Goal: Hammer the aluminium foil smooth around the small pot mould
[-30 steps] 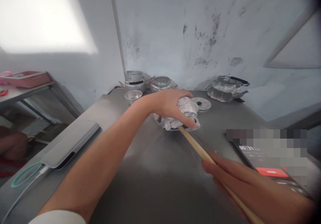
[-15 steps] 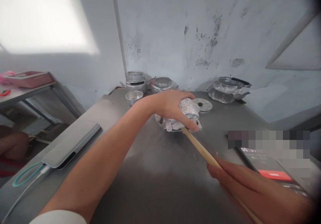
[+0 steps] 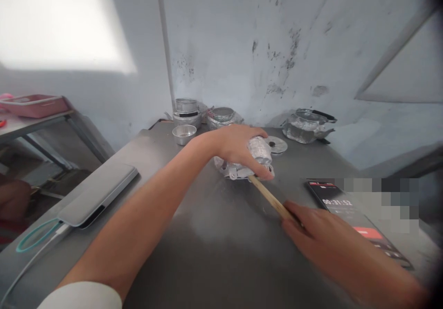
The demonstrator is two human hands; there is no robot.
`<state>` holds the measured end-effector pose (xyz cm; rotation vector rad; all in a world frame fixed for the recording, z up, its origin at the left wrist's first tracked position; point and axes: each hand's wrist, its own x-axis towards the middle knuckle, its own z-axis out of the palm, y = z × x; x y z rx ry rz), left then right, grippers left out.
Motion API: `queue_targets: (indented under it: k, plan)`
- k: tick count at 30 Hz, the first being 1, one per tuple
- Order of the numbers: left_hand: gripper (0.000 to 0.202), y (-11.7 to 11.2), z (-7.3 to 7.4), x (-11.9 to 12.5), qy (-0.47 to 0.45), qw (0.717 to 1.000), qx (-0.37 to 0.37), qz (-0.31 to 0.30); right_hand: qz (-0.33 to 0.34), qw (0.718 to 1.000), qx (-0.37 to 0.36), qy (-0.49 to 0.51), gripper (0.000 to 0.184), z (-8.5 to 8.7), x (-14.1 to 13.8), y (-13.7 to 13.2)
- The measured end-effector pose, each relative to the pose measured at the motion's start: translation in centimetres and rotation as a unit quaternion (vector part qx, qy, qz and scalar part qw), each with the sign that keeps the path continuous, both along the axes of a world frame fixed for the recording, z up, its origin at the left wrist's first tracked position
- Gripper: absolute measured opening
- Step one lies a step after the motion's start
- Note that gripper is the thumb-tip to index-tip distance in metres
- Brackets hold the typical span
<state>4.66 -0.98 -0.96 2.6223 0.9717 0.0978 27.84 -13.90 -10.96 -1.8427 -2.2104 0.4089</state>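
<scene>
My left hand (image 3: 238, 148) reaches across the grey metal table (image 3: 207, 235) and is closed over a crumpled silvery metal piece (image 3: 259, 150) that sits on a small metal dish (image 3: 226, 170). My right hand (image 3: 323, 239), at the lower right, is closed on a long wooden stick (image 3: 270, 199). The stick's far end runs up under the fingers of my left hand, against the silvery piece.
Metal pots (image 3: 187, 111) and a small bowl (image 3: 184, 133) stand by the wall, with a round lid (image 3: 276, 144) and a kettle (image 3: 306, 127) to the right. A phone showing a timer (image 3: 356, 221) lies right; a laptop (image 3: 95, 193) lies left. A pink tray (image 3: 34, 105) sits on another table.
My right hand has slid forward along the stick, so less of the stick shows. The view has shifted a little; the phone now shows more fully. My left hand stays put.
</scene>
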Motion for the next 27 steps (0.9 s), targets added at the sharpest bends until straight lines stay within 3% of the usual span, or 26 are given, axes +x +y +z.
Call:
queue_targets:
  k: [4,8,16,23,27]
  plan:
    - [0.102,-0.1,-0.1,-0.1,-0.019,1.0,0.004,0.003,-0.007,0.998,-0.013,-0.054,0.024,-0.2,-1.6,0.5]
    - [0.103,-0.2,-0.3,-0.2,-0.028,1.0,0.01,0.001,-0.011,1.0,0.005,-0.026,0.015,-0.8,-2.3,1.1]
    - [0.105,-0.6,0.0,-0.1,-0.019,1.0,0.02,0.005,0.01,0.999,0.027,0.033,0.026,-1.4,-2.6,2.2]
    - [0.1,-0.5,0.1,0.0,-0.008,1.0,0.008,0.009,0.009,0.993,-0.007,0.117,0.019,-1.9,-2.3,2.9]
    - [0.101,-0.2,-0.1,-0.1,-0.012,1.0,0.008,0.007,0.011,0.977,-0.068,0.2,0.01,-2.1,-2.3,3.1]
